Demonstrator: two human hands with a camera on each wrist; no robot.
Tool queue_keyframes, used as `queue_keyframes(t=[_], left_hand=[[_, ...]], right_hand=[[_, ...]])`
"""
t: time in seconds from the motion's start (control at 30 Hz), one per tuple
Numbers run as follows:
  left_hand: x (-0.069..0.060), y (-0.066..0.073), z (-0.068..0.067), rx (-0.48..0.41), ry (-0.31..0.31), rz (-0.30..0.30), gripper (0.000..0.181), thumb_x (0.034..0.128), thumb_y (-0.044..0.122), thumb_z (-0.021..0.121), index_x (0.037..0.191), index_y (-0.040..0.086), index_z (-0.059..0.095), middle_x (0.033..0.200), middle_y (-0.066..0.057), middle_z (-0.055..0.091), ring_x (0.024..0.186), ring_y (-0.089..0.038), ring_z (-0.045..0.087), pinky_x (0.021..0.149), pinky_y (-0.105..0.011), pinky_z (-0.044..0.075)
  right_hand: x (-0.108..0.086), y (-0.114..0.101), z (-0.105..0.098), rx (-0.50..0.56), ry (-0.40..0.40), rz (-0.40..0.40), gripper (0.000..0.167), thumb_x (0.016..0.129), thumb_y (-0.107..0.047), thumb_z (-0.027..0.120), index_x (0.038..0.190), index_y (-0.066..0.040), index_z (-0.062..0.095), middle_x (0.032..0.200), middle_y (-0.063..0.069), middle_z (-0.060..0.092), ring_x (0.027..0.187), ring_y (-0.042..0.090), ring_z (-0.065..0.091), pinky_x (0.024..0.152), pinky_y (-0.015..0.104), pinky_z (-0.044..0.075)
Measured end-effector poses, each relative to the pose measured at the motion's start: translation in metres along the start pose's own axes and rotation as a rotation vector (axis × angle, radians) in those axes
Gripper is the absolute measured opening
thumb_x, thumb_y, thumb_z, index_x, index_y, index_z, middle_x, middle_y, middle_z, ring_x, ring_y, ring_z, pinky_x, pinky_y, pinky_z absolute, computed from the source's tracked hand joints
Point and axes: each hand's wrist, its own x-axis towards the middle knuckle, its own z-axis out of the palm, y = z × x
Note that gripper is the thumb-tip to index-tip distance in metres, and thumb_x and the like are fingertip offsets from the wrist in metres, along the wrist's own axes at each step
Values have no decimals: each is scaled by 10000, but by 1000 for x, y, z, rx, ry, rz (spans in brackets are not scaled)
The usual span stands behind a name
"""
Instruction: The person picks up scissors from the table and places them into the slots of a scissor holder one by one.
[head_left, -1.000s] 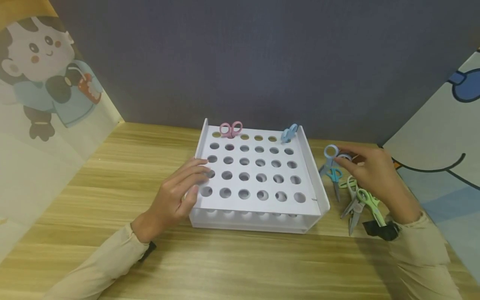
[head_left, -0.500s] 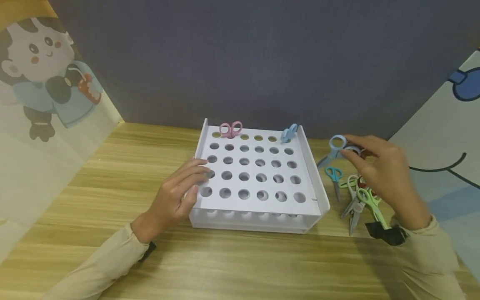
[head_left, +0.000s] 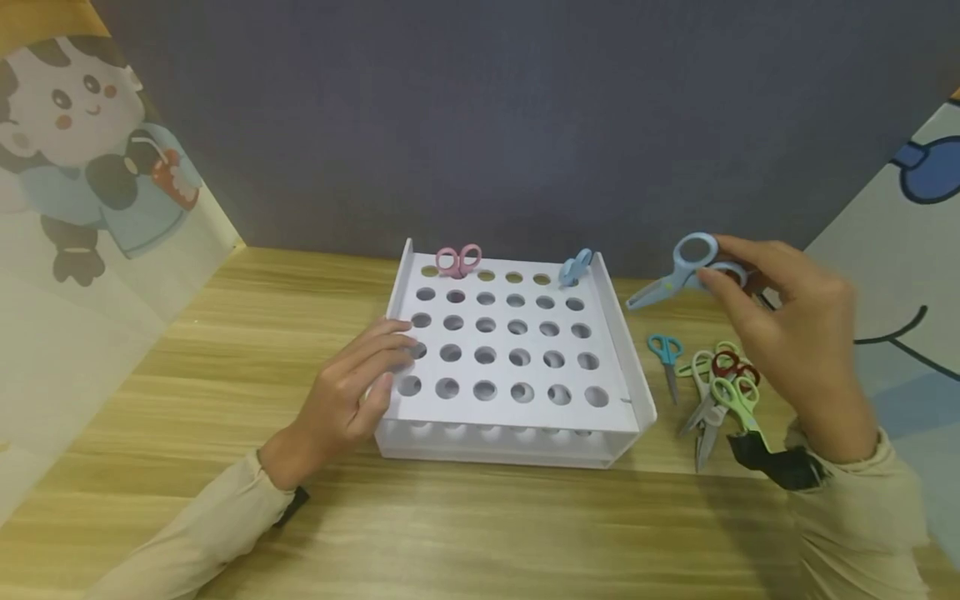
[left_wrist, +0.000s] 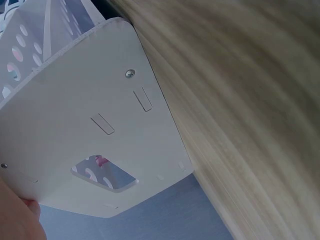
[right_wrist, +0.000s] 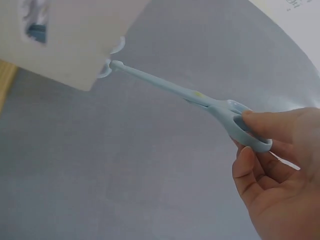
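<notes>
I watch the right hand (head_left: pixel 806 333) most closely: its thumb and fingers pinch the light blue scissors (head_left: pixel 683 273) by the handle loops, off the table (head_left: pixel 262 383), blades together and slanting down to the left. The tips hang near the right side wall (head_left: pixel 628 350) of the white rack (head_left: pixel 500 313), and from my head feed I cannot judge their height against its top edge. If they travel left too low, I expect them to catch that wall and twist in the pinch, since only the handle end is held. In the right wrist feed they line up with the blue scissors (head_left: pixel 575 268) standing in the rear right corner hole, so a careless swing there could clip those loops. At that slant the blades would, I judge, meet a hole askew and jam on its rim unless they are turned more upright. The left hand (head_left: pixel 343 385) lies with relaxed fingers over the rack's left edge; I can't tell how firmly it bears down, and a light touch might let the rack skid if knocked. Below the right forearm, the black strap (head_left: pixel 776 461) sits by the green scissors (head_left: pixel 738 402); a low sweep could drag them, while the teal scissors (head_left: pixel 667 354) lie just beside the wall.
</notes>
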Motion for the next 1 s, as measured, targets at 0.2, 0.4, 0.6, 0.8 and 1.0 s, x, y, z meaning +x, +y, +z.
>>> queue_keyframes(t=[0.2, 0.4, 0.6, 0.8, 1.0], left_hand=[[-2, 0, -1, 3, -7, -9, 367, 962, 145, 374, 990, -68, 672, 1132, -202, 678, 1182, -406, 587, 1108, -547, 427], [-2, 0, 0, 4, -6, -9, 370, 961, 144, 374, 993, -72, 672, 1134, -204, 679, 1178, -406, 589, 1140, -513, 407], [-1, 0, 0, 4, 0, -4, 363, 953, 135, 377, 982, -73, 673, 1131, -208, 678, 1174, -410, 590, 1118, -527, 427], [-1, -1, 0, 3, 4, 1, 354, 943, 127, 386, 976, -72, 677, 1129, -216, 678, 1171, -411, 592, 1111, -525, 434], [-2, -2, 1, 6, 5, 2, 350, 937, 124, 389, 972, -71, 677, 1129, -213, 679, 1170, -404, 594, 1122, -516, 426]], right_hand=[[7, -15, 5, 72, 24, -44, 385, 735, 126, 787, 1105, 31, 738, 850, 172, 701, 728, -104, 508, 663, 66, 411], [4, -24, 21, 99, -49, -79, 418, 728, 135, 788, 1127, 20, 732, 887, 139, 719, 732, -49, 498, 654, 79, 396], [-4, -18, 42, 94, -192, -27, 362, 787, 70, 773, 1138, -4, 731, 888, 78, 703, 719, 53, 510, 606, 113, 388], [-9, -10, 63, 83, -263, -8, 340, 805, 16, 782, 1140, 0, 729, 869, 93, 701, 697, 110, 531, 570, 112, 407], [-13, -7, 75, 92, -349, 15, 304, 807, -4, 784, 1108, 3, 741, 781, 77, 665, 650, 131, 514, 522, 131, 383]])
